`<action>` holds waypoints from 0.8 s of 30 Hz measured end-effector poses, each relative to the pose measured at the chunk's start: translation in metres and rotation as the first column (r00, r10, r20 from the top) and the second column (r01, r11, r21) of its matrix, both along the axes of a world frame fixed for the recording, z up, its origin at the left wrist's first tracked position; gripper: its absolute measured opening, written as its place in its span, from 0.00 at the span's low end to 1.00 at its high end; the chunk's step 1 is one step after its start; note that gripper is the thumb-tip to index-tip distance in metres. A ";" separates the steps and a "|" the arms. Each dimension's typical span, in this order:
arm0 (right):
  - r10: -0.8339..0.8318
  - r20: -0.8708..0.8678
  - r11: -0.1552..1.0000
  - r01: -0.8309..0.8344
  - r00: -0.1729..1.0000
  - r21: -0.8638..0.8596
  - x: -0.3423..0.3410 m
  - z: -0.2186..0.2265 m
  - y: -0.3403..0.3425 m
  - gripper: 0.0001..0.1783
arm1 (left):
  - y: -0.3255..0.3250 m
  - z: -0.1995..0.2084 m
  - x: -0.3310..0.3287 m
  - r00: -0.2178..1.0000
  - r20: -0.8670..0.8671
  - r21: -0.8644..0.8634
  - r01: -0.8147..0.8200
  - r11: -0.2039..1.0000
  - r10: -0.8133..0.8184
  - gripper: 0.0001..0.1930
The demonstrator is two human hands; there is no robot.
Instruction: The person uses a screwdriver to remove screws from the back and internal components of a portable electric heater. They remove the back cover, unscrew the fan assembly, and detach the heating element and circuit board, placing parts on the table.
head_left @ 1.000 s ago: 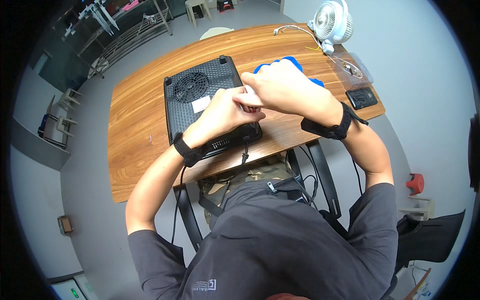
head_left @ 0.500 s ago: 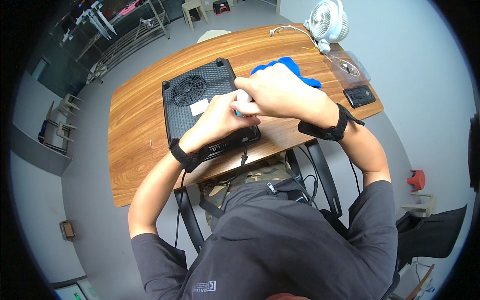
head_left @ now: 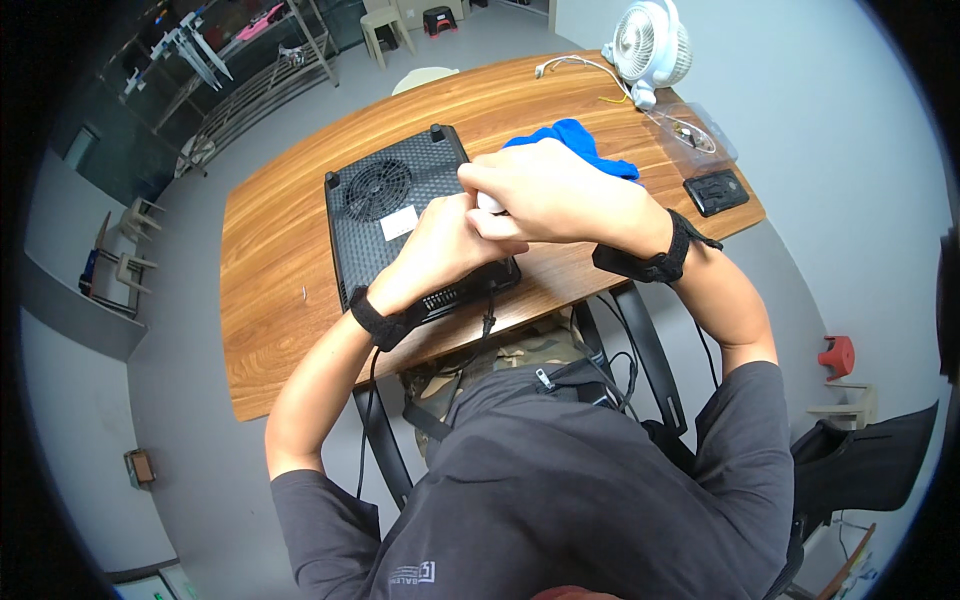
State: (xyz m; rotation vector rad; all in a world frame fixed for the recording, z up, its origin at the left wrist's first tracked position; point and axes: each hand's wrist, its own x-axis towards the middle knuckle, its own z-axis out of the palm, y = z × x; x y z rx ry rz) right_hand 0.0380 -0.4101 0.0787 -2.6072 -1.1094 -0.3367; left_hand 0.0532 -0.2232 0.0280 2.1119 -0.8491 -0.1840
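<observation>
On the left part of the wood-grain brown desk (head_left: 262, 340) lies a tiny white sliver (head_left: 304, 293), well apart from everything else. To its right rests the flat, rectangular black appliance with a textured surface (head_left: 350, 235), a round black fan grille (head_left: 378, 190) near its far left corner and a blank-looking white label (head_left: 399, 223) just beside that grille. Stubby black feet stick up at its two far corners.

Over the appliance's right part is the left hand (head_left: 447, 238), with a black fabric band (head_left: 380, 318) at its wrist; its fingers are curled and largely out of sight, so I cannot tell what they grip. Between the two hands shows a small white rounded object (head_left: 489, 203), and the right hand (head_left: 548, 193) is closed around it, pressed close against the left one. What lies under both hands is hidden.

Just beyond the right hand is a crumpled bright blue cloth (head_left: 585, 150), partly covered by it. Farther right, along the desk's edge, stand a white round-caged fan (head_left: 648, 50), a clear plastic tray (head_left: 722, 143) and a black rectangular handheld device (head_left: 716, 193).
</observation>
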 end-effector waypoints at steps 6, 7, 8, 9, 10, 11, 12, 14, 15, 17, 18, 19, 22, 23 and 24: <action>0.112 -0.056 0.991 -0.107 0.992 0.076 -0.003 0.002 -0.004 0.16 | 0.007 -0.004 0.004 1.000 -0.021 -0.019 0.021 1.000 -0.021 0.25; 0.099 -0.051 0.993 -0.095 0.994 0.077 -0.005 0.003 -0.002 0.16 | 0.007 -0.004 0.004 1.000 -0.014 -0.020 0.024 1.000 -0.025 0.24; 0.087 -0.046 0.994 -0.083 0.995 0.078 -0.006 0.003 -0.001 0.16 | 0.008 -0.001 0.003 0.999 -0.013 0.012 0.046 0.999 -0.046 0.23; 0.033 -0.040 0.999 -0.031 0.999 0.040 -0.006 0.003 -0.001 0.16 | 0.007 0.005 0.002 0.997 -0.013 0.043 0.071 0.997 -0.071 0.21; -0.021 -0.031 1.000 0.021 0.999 0.003 -0.004 0.002 -0.001 0.15 | 0.007 0.009 0.002 0.995 -0.013 0.075 0.096 0.993 -0.095 0.20; -0.075 -0.020 0.997 0.074 0.997 -0.033 -0.003 0.002 -0.001 0.15 | 0.005 0.003 0.002 0.992 0.019 -0.051 0.122 0.991 -0.121 0.18; -0.064 -0.040 0.998 0.063 0.997 -0.019 -0.004 0.003 -0.001 0.15 | 0.004 0.004 0.001 0.995 0.028 -0.033 0.092 0.995 -0.091 0.18; -0.043 -0.079 0.999 0.044 0.996 0.010 -0.007 0.005 0.000 0.15 | 0.002 0.007 -0.003 0.999 0.045 0.002 0.030 1.000 -0.030 0.18; 0.021 -0.040 0.996 -0.017 0.999 0.088 -0.007 -0.001 0.000 0.16 | 0.002 0.005 -0.002 0.999 0.035 -0.005 0.022 1.000 -0.022 0.18; 0.051 -0.018 0.996 -0.050 0.999 0.073 -0.010 0.000 -0.003 0.16 | 0.002 -0.001 0.001 1.000 0.013 -0.020 0.005 1.000 -0.005 0.17; 0.065 -0.010 0.996 -0.065 0.998 0.066 -0.012 0.001 -0.003 0.16 | 0.003 -0.003 0.001 1.000 0.008 -0.033 0.018 0.999 -0.018 0.17; 0.050 -0.041 0.998 -0.049 0.998 0.030 -0.014 0.004 -0.004 0.17 | 0.004 -0.005 0.002 1.000 0.003 -0.045 0.031 0.999 -0.031 0.17; -0.011 0.086 1.000 0.011 0.996 0.007 -0.015 0.001 -0.002 0.17 | 0.004 0.009 -0.002 0.998 -0.021 0.054 0.052 0.997 -0.051 0.17; -0.017 0.057 0.999 0.019 0.998 -0.035 -0.014 0.001 -0.002 0.18 | 0.003 0.014 -0.004 0.998 -0.031 0.109 0.058 0.992 -0.055 0.17; -0.014 0.065 1.000 0.015 0.998 -0.015 -0.011 -0.001 -0.002 0.18 | 0.003 0.011 -0.004 0.999 -0.004 0.074 0.032 0.997 -0.032 0.17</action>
